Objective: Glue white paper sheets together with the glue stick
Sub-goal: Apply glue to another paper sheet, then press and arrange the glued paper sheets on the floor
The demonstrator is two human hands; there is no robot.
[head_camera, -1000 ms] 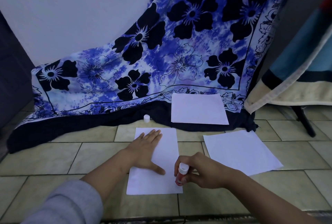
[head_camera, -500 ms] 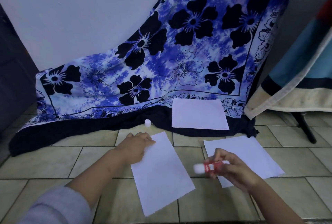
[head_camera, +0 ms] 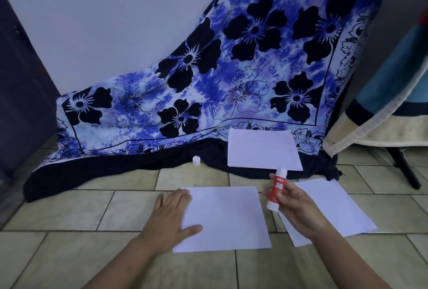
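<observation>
A white paper sheet [head_camera: 225, 218] lies on the tiled floor in front of me, long side left to right. My left hand [head_camera: 170, 215] rests flat on its left edge, fingers spread. My right hand [head_camera: 295, 208] holds a red and white glue stick [head_camera: 276, 188] upright above the floor, just right of that sheet. A second sheet [head_camera: 333, 203] lies under and right of this hand. A third sheet [head_camera: 262, 151] lies farther back on the dark cloth hem. The small white glue cap [head_camera: 196, 160] stands near the cloth edge.
A blue floral cloth [head_camera: 231, 80] hangs down the wall and spreads over the floor behind the sheets. A draped blanket [head_camera: 382, 112] and a dark furniture leg [head_camera: 404, 168] stand at the right. A dark panel [head_camera: 20, 85] bounds the left.
The near sheet has been turned from lengthwise to crosswise under my left hand. My right hand lifted the glue stick off the sheet's lower edge and raised it upright to the right.
</observation>
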